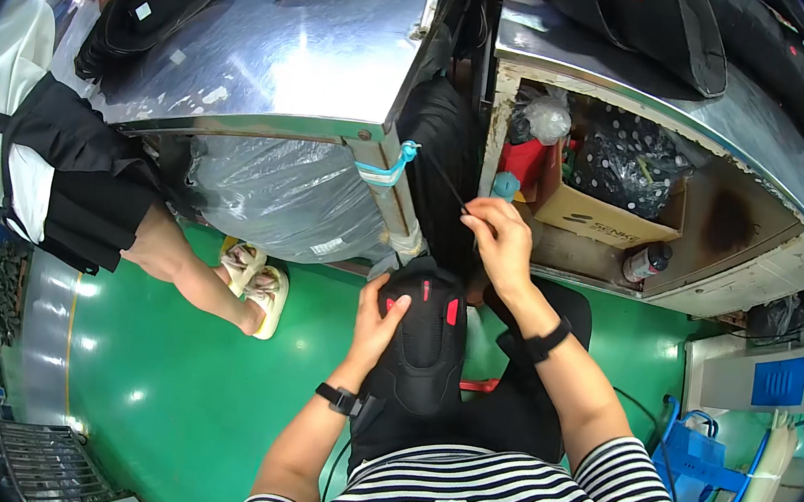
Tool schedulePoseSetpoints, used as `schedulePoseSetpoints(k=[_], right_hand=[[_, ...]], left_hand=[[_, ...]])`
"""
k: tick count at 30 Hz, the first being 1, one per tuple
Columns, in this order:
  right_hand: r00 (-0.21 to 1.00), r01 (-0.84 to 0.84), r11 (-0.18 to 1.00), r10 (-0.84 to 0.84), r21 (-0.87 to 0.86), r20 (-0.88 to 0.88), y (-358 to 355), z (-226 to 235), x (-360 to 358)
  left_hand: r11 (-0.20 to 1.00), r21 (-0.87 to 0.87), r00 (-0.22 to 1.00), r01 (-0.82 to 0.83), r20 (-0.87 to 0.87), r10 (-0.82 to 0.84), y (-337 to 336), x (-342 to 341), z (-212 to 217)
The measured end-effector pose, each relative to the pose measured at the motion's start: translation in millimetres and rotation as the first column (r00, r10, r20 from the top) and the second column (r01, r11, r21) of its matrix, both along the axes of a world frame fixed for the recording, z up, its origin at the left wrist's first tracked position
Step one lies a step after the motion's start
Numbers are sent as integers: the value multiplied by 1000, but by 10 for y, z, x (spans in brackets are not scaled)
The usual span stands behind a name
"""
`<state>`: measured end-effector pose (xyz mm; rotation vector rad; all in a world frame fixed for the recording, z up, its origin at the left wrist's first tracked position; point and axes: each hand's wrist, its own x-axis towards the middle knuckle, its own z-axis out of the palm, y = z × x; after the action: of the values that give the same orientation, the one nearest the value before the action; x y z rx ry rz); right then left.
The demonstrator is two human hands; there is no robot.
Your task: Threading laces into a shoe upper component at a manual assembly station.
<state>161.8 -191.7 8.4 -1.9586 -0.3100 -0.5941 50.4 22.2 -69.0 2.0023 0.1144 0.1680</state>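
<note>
A black, padded, rounded fabric piece with red patches [424, 339] lies over my lap, its far end against the table leg. My left hand [376, 328] grips its left edge, thumb on top and fingers at the side. Ahead and to the right, my right hand [501, 238] is raised, its thumb and forefinger pinched on a thin dark cord [447, 184]. The cord slants up and left from the fingertips; its far end is lost against a stack of black pieces [435, 120] between the two tables.
A metal table [275, 55] bearing black pieces stands ahead left, its leg [393, 205] tied with blue cord. On the right, a cabinet holds a cardboard box [592, 214] and a dark bottle [647, 262]. Another person [79, 181] stands at left. A blue plastic frame [698, 458] stands at right.
</note>
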Motion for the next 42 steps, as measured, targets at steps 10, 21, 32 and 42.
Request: schedulePoseSetpoints(k=[10, 21, 32, 42], right_hand=[[368, -920, 386, 796, -66, -481, -559, 188, -1967], [536, 211, 17, 834, 977, -130, -2307, -547, -1345], [950, 270, 15, -166, 963, -264, -3317, -234, -1222], [506, 740, 305, -840, 599, -197, -4670, -12, -2159]], left_hand=[[-87, -917, 720, 390, 363, -591, -50, 67, 1690], [353, -935, 996, -44, -67, -55, 1747, 824, 610], [293, -902, 865, 317, 147, -481, -5, 2167, 342], [293, -850, 817, 438, 241, -524, -375, 2479, -37]])
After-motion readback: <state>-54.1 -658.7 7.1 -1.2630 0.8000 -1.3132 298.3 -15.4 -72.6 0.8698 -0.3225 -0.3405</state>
